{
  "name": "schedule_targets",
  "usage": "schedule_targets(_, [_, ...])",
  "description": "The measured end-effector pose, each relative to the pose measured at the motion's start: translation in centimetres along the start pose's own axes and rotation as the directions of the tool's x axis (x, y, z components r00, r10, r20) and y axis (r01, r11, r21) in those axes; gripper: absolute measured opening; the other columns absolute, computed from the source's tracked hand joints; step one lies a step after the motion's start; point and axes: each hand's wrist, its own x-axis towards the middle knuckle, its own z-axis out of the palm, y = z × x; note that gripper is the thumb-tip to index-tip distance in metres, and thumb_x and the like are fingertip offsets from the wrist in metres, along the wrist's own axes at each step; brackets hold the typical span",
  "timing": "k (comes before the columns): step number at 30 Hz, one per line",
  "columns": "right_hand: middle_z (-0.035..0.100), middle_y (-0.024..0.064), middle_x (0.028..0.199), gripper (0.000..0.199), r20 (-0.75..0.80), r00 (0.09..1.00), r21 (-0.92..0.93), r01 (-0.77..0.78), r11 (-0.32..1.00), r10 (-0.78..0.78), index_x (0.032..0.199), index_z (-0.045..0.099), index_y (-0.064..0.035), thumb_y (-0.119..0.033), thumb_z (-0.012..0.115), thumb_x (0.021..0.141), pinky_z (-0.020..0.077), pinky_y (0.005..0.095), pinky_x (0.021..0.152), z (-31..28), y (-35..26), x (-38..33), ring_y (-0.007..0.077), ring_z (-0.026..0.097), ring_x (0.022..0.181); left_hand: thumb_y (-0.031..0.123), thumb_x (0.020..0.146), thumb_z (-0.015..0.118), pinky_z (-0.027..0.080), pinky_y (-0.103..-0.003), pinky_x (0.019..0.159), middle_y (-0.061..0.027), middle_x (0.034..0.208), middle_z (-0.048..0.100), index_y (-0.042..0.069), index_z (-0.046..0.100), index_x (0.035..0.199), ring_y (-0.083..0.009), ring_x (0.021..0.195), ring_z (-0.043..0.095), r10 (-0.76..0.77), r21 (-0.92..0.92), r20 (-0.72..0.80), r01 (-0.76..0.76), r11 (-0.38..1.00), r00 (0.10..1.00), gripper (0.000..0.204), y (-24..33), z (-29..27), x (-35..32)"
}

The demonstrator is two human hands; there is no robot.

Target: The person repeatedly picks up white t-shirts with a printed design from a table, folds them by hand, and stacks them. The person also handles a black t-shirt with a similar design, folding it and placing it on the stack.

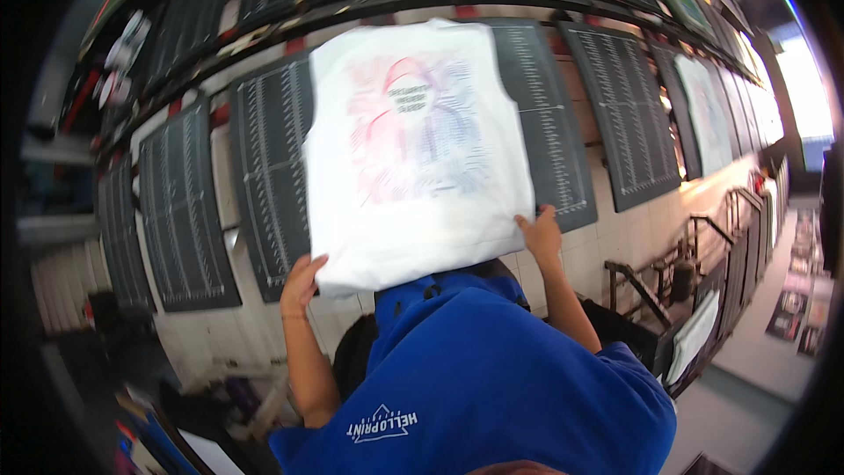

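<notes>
A white T-shirt piece (pixel 347 229) with a red and blue printed figure lies across two dark boards marked with white lines, a left board (pixel 268 167) and a right board (pixel 554 132). Its lower edge reaches toward my body. My left hand (pixel 301 284) grips the lower left corner of the shirt, fingers closed on the cloth. At the lower right edge, my right hand (pixel 540 234) pinches the cloth between thumb and fingers. Both hands hold the hem apart, and the cloth sags a little between them.
More marked boards (pixel 186 211) stand in a row at left, with another board (pixel 624 114) at right. A second printed white shirt (pixel 706 114) lies farther right. Black metal frames (pixel 646 295) stand low at the right. A dark rail (pixel 352 10) runs behind the boards.
</notes>
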Motion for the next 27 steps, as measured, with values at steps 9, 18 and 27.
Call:
schedule_targets(9, [0.062,0.0137,0.108,0.036,0.675,0.695,0.727,-0.571,0.382,-0.247,0.115,0.058,0.0002,-0.023,0.062,0.088,0.0511,0.0398,0.082,1.1,6.3,3.4,0.0221,0.061,0.099,0.007,0.086,0.058,0.043,-0.038,0.092,-0.0140,0.115,0.058,-0.006,0.050,0.118,-0.0243,0.105,0.055,0.379,0.039,0.068,-0.382,0.923,0.923,0.035,8.5,4.0,-4.6])
schedule_targets(18, [0.062,0.0112,0.114,0.043,0.098,0.620,0.834,-0.478,-0.275,-0.778,0.118,0.055,0.0044,-0.029,0.060,0.091,0.0482,0.0324,0.091,-19.4,15.1,11.2,0.0179,0.061,0.102,0.029,0.090,0.053,0.041,-0.043,0.095,-0.0161,0.123,0.053,-0.002,0.046,0.127,-0.0293,0.114,0.051,0.956,0.125,0.064,-0.953,0.276,0.285,0.048,22.5,33.4,-17.1])
schedule_targets(27, [0.066,0.0085,0.093,0.029,-0.590,0.767,0.803,0.521,-0.290,-0.255,0.103,0.063,0.0040,-0.021,0.062,0.089,0.0509,0.0278,0.072,-48.9,44.4,10.3,0.0133,0.062,0.082,0.038,0.097,0.047,0.043,-0.039,0.093,-0.0117,0.113,0.055,0.001,0.051,0.120,-0.0235,0.108,0.052,0.992,-0.007,-0.051,-0.993,0.115,0.115,0.044,13.4,70.8,-21.3])
